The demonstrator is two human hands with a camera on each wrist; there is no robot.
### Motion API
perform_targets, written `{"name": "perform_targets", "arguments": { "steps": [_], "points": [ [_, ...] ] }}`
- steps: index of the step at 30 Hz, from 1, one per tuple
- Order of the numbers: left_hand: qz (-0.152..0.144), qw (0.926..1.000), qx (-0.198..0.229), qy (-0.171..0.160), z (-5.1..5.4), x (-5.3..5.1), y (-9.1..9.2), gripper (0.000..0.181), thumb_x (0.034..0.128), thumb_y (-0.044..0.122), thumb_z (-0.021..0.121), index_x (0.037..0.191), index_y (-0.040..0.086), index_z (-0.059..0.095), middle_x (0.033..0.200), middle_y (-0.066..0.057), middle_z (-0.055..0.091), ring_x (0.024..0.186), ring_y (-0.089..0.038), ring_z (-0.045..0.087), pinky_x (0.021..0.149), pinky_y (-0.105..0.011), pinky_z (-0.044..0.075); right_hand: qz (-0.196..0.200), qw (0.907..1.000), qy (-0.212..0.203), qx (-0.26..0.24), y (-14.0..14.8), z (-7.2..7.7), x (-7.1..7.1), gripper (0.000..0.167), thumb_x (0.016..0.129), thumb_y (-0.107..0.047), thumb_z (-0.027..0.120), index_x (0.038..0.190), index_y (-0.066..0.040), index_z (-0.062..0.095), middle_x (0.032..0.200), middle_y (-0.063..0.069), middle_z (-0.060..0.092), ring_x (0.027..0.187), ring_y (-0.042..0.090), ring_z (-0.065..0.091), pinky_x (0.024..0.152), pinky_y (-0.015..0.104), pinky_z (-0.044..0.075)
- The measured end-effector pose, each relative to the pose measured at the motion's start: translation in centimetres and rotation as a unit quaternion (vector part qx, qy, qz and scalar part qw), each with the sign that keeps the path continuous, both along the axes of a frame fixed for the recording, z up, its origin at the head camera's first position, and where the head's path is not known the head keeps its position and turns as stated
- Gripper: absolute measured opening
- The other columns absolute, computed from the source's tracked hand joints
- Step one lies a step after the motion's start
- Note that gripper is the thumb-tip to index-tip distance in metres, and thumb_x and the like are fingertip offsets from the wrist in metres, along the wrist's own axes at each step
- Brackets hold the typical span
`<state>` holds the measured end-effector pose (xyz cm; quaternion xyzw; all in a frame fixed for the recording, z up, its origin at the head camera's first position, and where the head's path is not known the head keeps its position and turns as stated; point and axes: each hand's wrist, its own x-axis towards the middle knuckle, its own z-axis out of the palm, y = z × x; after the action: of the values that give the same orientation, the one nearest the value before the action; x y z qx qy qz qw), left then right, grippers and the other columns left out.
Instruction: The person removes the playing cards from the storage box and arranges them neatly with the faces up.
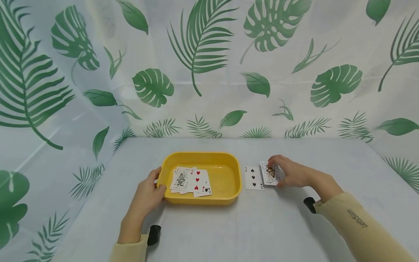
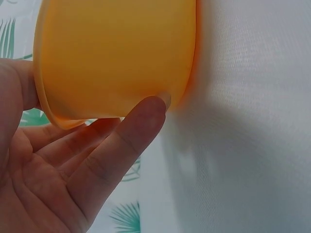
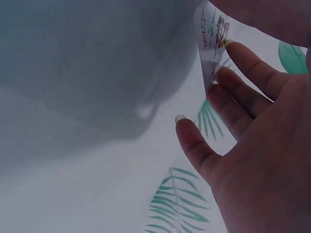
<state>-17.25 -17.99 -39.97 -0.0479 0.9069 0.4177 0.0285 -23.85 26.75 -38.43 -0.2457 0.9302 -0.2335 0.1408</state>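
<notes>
A yellow tray [image 1: 226, 182] holds several overlapping playing cards [image 1: 186, 181], a joker and hearts among them. My left hand [image 1: 148, 194] grips the tray's left end, thumb at the near side; in the left wrist view the fingers of the hand [image 2: 73, 170] lie along the yellow wall [image 2: 116, 58]. Right of the tray lies a spades card [image 1: 253, 178]. Beside it, my right hand [image 1: 294, 174] holds a joker card [image 1: 270, 176] by its edges. In the right wrist view the hand [image 3: 257, 126] has fingertips against the tilted card [image 3: 211, 43].
The white tabletop [image 1: 209, 233] runs back to a white cloth backdrop [image 1: 209, 105] printed with green leaves. Black wrist straps [image 1: 154, 235] show at both sleeves.
</notes>
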Motion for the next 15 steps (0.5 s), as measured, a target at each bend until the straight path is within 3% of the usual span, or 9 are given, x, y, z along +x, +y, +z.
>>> {"name": "perform_targets", "arguments": {
  "steps": [15],
  "points": [
    [0.001, 1.0000, 0.008, -0.002, -0.4, -0.1, -0.1, 0.066, 0.0934, 0.008, 0.051, 0.156, 0.006, 0.033, 0.150, -0.022, 0.045, 0.106, -0.031, 0.061, 0.073, -0.032, 0.060, 0.015, 0.9998, -0.012, -0.011, 1.0, -1.7, 0.5, 0.052, 0.071, -0.006, 0.081, 0.116, -0.006, 0.056, 0.138, 0.018, 0.045, 0.130, 0.043, 0.040, 0.105, 0.061, 0.035]
  ]
}}
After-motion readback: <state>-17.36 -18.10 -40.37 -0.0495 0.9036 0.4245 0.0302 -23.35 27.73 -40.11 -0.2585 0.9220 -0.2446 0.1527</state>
